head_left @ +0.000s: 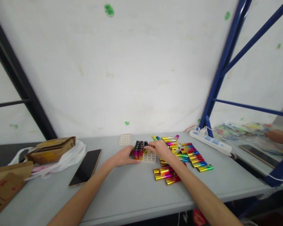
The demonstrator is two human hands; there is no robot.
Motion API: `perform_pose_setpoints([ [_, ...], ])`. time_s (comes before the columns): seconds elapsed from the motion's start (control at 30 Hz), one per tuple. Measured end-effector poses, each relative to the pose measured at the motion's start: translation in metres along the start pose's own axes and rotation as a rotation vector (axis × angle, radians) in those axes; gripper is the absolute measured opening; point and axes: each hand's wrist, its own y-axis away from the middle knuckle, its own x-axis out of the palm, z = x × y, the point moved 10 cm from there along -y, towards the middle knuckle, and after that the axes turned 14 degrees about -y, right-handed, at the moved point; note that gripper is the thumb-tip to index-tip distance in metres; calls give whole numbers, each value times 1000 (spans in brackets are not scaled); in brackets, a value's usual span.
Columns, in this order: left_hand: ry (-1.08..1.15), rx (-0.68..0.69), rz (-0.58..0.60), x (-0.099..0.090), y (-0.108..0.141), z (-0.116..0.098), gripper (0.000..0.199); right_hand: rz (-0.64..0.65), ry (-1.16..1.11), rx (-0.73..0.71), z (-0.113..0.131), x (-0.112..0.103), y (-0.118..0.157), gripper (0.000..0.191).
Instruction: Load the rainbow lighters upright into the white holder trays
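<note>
The tray [152, 158] sits on the table [122, 191] in front of you, its left part filled with upright, dark-topped tubes [138, 151] and its right part showing bare sockets. Your left hand [125, 156] curves around the tray's left end, thumb in front and fingers at the side of the tubes; whether it grips or only rests there, I cannot tell. Your right hand [162, 150] has its fingertips pinching 1 dark-topped tube [145, 144] over the tray, just beside the upright group. Loose tubes [198, 158] in shiny rainbow colours lie near your right hand and under your right forearm. Behind the tray is a 2nd tray [124, 139]. Left of your left forearm lies a phone [86, 168], with a carton [53, 151] on a white bag [73, 156] beyond it. Past the loose tubes is a power strip [211, 142]; at far right, another person's hand [278, 137] shows.
</note>
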Motion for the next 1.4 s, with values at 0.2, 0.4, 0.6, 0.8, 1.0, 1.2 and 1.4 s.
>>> perform_pose_setpoints([
  [0.2,-19,13,-2,4,-3,4,60,41,234,142,-2,8,-2,47],
  [0.4,-17,10,5,6,-4,7,58,-24,229,154,-13,-14,1,56],
  [0.6,-34,-12,-3,5,-5,8,60,-184,223,289,-72,-53,11,24],
  [0.8,-67,-2,7,6,-5,7,64,-29,218,334,-86,-36,15,24],
  [1.0,-34,-13,10,3,-4,4,65,79,185,333,-79,-33,19,23],
  [1.2,-49,-25,8,4,-4,6,62,181,134,391,-89,-31,28,12],
  [1.4,-57,-1,3,4,-5,4,62,233,135,381,-84,-25,28,12],
])
